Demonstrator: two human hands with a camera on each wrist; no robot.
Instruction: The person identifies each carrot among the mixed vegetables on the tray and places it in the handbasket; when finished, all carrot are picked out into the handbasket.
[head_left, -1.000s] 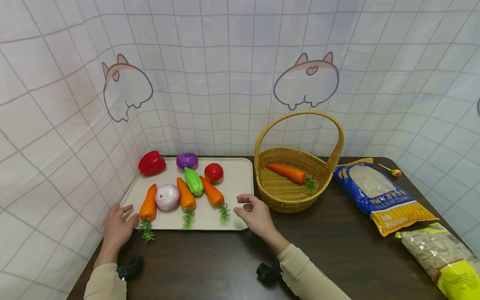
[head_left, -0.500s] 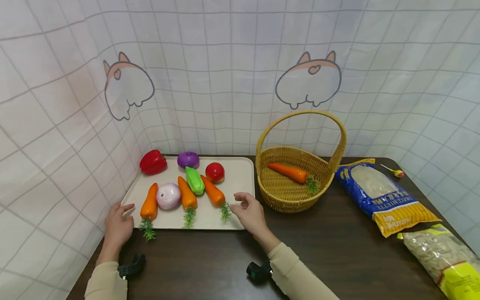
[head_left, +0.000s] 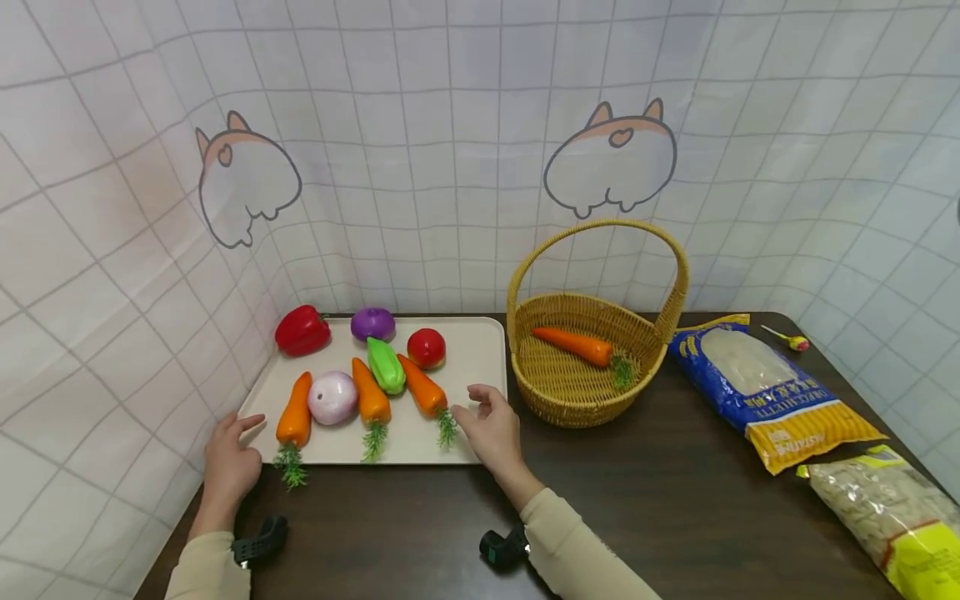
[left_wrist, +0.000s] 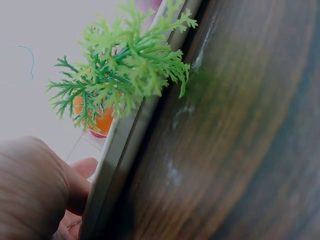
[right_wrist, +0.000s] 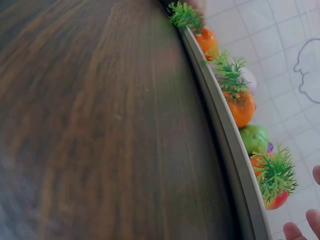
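Note:
My left hand point(head_left: 232, 464) rests at the front left corner of a cream tray point(head_left: 486, 350), its fingers against the rim, beside a toy carrot point(head_left: 295, 412). Over the tray's front right part, my right hand point(head_left: 493, 433) has thumb and fingers apart, close to the green leaves of another toy carrot point(head_left: 423, 387); nothing is between them. A third carrot point(head_left: 371, 393) lies between a pale purple onion point(head_left: 333, 397) and a green ridged vegetable point(head_left: 386, 367). The right wrist view shows the right hand's fingertips point(right_wrist: 314, 220) near the leafy top of the closest carrot point(right_wrist: 275, 175).
A red bell pepper point(head_left: 303, 331), a purple onion-like vegetable point(head_left: 372, 324) and a red round fruit point(head_left: 427, 347) lie along the tray's back. Right of the tray stands a wicker basket point(head_left: 577, 408) holding a carrot point(head_left: 573, 345). Farther right are blue point(head_left: 765, 387) and yellow point(head_left: 888, 508) bags.
My right hand has moved left, from the tray's right edge to the leaves of the right-hand carrot. The left hand has stayed at the tray's corner. The head view has shifted slightly.

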